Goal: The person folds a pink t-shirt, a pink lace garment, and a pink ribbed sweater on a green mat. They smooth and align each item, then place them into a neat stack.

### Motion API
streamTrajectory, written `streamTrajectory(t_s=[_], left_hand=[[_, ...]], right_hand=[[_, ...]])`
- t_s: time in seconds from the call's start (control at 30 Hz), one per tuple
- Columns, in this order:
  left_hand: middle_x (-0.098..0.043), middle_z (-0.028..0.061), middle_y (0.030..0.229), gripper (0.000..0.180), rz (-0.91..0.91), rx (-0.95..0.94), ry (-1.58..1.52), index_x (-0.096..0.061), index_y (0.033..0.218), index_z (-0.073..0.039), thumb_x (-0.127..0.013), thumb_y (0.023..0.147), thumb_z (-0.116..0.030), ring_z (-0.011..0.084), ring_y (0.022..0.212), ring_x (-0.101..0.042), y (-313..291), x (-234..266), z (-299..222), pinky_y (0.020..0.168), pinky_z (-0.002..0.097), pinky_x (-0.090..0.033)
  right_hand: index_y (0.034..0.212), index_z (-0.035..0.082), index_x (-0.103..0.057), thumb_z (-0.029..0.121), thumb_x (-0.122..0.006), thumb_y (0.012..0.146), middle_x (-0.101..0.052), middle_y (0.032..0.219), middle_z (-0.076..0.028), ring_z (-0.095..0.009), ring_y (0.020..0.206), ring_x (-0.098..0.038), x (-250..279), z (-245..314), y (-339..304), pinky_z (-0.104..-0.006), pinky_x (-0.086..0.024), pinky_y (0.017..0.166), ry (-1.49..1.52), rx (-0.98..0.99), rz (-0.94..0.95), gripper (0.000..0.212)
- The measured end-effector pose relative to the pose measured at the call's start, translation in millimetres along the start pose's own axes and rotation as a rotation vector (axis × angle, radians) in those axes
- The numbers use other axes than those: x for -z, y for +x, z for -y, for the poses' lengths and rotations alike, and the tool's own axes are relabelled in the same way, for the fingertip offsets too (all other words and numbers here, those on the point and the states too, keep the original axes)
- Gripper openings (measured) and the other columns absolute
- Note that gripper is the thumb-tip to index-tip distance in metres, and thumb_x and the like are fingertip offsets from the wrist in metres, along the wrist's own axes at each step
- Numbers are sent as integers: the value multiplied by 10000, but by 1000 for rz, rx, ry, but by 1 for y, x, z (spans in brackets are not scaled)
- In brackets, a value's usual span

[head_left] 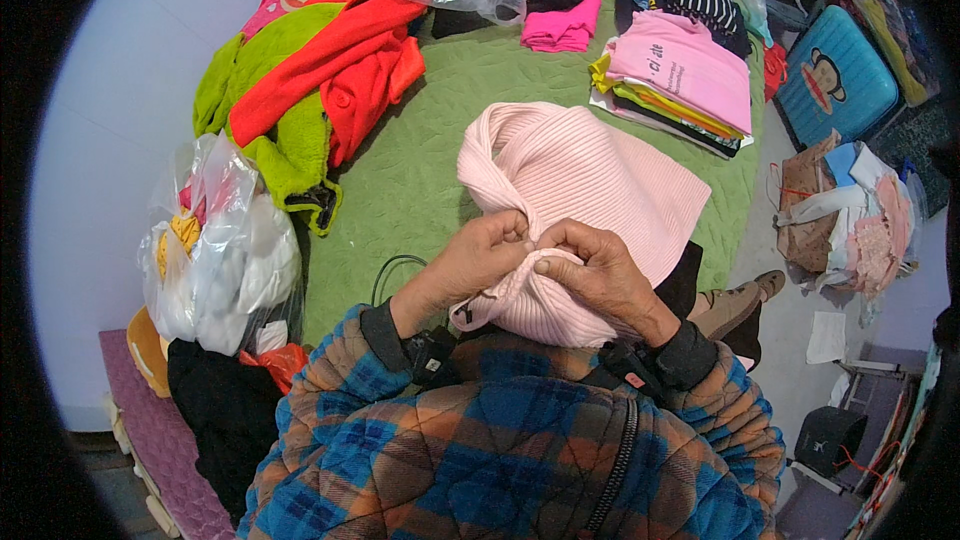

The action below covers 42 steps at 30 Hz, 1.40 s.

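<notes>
A pale pink ribbed knit garment (600,180), likely a sweater, lies bunched in front of me on the green bedspread (400,200). The fingers of my left hand (478,258) are closed in a pinch on a gathered fold near its middle. Right beside it, my right hand (598,268) grips the same knit with thumb and bent fingers. The fingertips of both hands almost meet there. Part of the garment loops up beyond my left hand, and a small dark tag or cord end (466,314) shows at its near left edge.
Red and lime-green fleece clothes (310,80) are heaped at the far left, above a clear plastic bag (225,260) of clothing. A stack of folded shirts (680,75) sits at the far right. Past the bed edge stand a blue suitcase (838,75) and another stuffed bag (850,210).
</notes>
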<state>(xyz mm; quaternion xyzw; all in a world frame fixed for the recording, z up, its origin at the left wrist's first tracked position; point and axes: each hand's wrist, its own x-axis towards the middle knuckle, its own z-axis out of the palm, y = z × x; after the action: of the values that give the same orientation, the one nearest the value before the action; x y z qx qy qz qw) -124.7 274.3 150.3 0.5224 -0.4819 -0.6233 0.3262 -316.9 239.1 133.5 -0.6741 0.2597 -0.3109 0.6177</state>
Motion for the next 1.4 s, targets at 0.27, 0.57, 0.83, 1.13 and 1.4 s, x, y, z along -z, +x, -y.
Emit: streamTrajectory(t_s=[0.27, 0.57, 0.83, 1.13, 1.4], left_hand=[[-470, -66, 686, 99, -10, -35, 242, -548, 831, -13, -592, 788, -91, 28, 610, -415, -6, 5, -8, 514, 207, -366], [-431, 49, 604, 115, -20, -186, 458, -538, 820, 9, -523, 749, -80, 101, 598, -433, -5, 8, -11, 535, 269, -395], [-454, 78, 660, 218, 73, -293, 495, -503, 826, 2, -629, 742, -154, 147, 634, -447, -7, 11, -15, 590, 297, -399], [-473, 134, 702, 330, -48, -316, 679, -503, 857, -11, -744, 687, -158, 198, 641, -478, -3, 11, -12, 596, 327, -407], [-602, 107, 921, 361, -227, -514, 786, -567, 1031, 23, -709, 715, -80, 205, 877, -586, -13, 39, -45, 785, 303, -446]], right_hand=[[892, 6, -590, 104, -642, 822, -607, 779, -64, -130, 743, -570, 1, 3, 1, -267, -464, 685, -98, 47, -14, 132], [871, 5, -580, 118, -659, 810, -580, 730, -87, -123, 687, -544, 1, 3, 1, -271, -456, 645, -116, 56, 26, 151], [873, 6, -596, 108, -663, 800, -601, 708, -79, -127, 657, -563, -1, 3, 2, -274, -461, 601, -157, 52, 21, 142], [953, -7, -599, 127, -649, 796, -633, 774, -156, -218, 717, -625, 8, -1, -3, -315, -482, 673, -129, 66, 13, 213], [1017, -17, -598, 155, -683, 769, -650, 842, -179, -231, 752, -638, 38, -17, -44, -328, -485, 692, -285, -115, 21, 314]])
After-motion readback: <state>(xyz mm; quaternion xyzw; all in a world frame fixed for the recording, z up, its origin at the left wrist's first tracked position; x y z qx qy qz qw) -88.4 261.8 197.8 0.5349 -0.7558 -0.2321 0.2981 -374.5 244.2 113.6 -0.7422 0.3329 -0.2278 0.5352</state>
